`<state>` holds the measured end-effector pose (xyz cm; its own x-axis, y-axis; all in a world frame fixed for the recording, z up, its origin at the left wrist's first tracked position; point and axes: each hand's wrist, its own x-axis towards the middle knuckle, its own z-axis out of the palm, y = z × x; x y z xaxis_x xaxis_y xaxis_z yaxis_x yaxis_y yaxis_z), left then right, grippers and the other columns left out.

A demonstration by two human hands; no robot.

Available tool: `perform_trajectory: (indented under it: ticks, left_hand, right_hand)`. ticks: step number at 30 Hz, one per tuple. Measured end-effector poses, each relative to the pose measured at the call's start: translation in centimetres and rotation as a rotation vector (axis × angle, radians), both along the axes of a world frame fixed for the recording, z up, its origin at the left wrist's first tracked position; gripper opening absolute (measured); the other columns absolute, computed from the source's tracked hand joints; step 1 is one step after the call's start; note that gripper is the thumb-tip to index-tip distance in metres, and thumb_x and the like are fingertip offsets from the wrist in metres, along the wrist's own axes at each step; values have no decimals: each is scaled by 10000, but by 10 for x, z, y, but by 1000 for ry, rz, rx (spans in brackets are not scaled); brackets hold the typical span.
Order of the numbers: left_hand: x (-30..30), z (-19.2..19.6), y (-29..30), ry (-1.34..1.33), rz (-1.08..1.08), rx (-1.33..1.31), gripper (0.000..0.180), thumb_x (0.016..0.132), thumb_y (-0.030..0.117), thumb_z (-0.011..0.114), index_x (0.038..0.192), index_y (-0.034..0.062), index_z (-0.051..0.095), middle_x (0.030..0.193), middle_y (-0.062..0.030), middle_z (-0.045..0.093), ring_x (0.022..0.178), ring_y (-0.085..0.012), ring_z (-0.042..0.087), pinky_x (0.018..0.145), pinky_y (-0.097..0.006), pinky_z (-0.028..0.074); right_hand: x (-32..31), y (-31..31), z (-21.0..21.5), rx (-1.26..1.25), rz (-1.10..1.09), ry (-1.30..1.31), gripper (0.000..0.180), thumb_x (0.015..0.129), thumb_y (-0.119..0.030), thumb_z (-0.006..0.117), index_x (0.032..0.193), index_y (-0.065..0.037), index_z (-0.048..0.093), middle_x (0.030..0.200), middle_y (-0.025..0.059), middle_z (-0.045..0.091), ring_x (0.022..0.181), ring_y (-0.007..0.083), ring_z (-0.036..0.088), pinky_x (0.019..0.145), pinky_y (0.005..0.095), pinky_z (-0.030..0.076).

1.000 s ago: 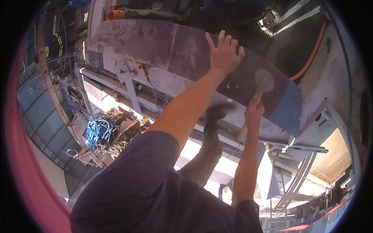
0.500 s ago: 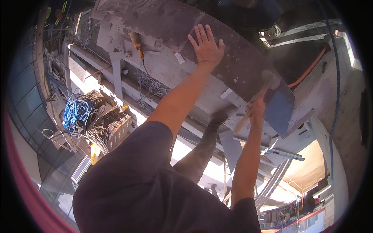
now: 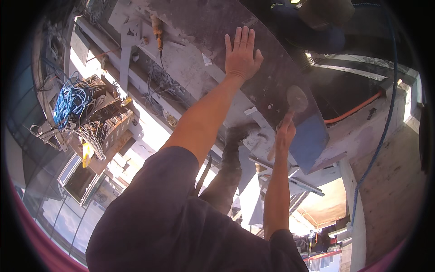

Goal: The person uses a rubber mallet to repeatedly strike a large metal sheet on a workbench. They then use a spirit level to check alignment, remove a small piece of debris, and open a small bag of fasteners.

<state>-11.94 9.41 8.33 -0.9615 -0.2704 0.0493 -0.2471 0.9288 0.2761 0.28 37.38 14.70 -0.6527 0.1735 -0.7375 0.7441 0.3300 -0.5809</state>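
My left hand (image 3: 242,54) lies flat on a long dark slab (image 3: 277,61), its fingers stretched toward the far side. In my right hand (image 3: 285,133) is a mallet (image 3: 297,99), gripped by its wooden handle. The round, greyish mallet head is over the slab, closer to the blue end (image 3: 309,141) than my left hand is. Whether the head touches the surface, I cannot tell. Beside the slab's near edge, left of my left hand, lies a small white tube or bottle (image 3: 207,60), partly cut off from sight.
An orange-and-black corded power tool (image 3: 157,34) rests on the dusty ledge. Blue rope (image 3: 70,102) is heaped on a stack at left. Beyond the slab is another person (image 3: 312,27). An orange hose (image 3: 355,109) and a hanging blue rope (image 3: 393,99) are at right.
The whole view has shifted and turned, so the surroundings appear farther left. The mallet head now shows its round face more fully. My left hand is still flat on the slab.
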Motion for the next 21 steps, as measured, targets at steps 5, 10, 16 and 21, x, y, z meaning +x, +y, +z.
perform_trajectory:
  ticks: [5, 10, 16, 21]
  left_hand:
    - [-3, -5, 2, -9, 12, 7, 763, 1022, 355, 559, 1702, 33, 436, 1765, -183, 433, 1676, -350, 331, 1370, -650, 158]
    - [-3, -5, -1, 10, 26, -27, 782, 989, 350, 594, 1692, 36, 458, 1767, -165, 435, 1676, -329, 337, 1369, -657, 164]
    - [-1, -7, -2, -6, 29, -27, 763, 1024, 355, 554, 1707, 38, 430, 1778, -164, 423, 1680, -344, 327, 1365, -667, 156]
    - [-7, -14, 3, 31, -8, -97, 759, 1018, 347, 564, 1702, 42, 442, 1767, -166, 439, 1678, -348, 332, 1355, -686, 161]
  right_hand:
    - [-26, -25, 4, -21, 52, 15, 615, 1157, -542, 557, 905, 14, 633, 685, -9, 510, 674, 96, 476, 598, 340, 370]
    - [-37, -57, 15, -247, -175, -20, 642, 1141, -680, 502, 796, -138, 475, 675, -49, 413, 557, 66, 397, 508, 280, 290]
    - [-32, -85, 22, -448, -277, -23, 640, 1118, -710, 523, 843, -133, 488, 651, -56, 399, 521, 69, 388, 483, 286, 303]
    - [-42, -73, 10, -560, -391, -237, 681, 1089, -766, 523, 872, -120, 520, 639, -45, 422, 509, 85, 431, 479, 288, 362]
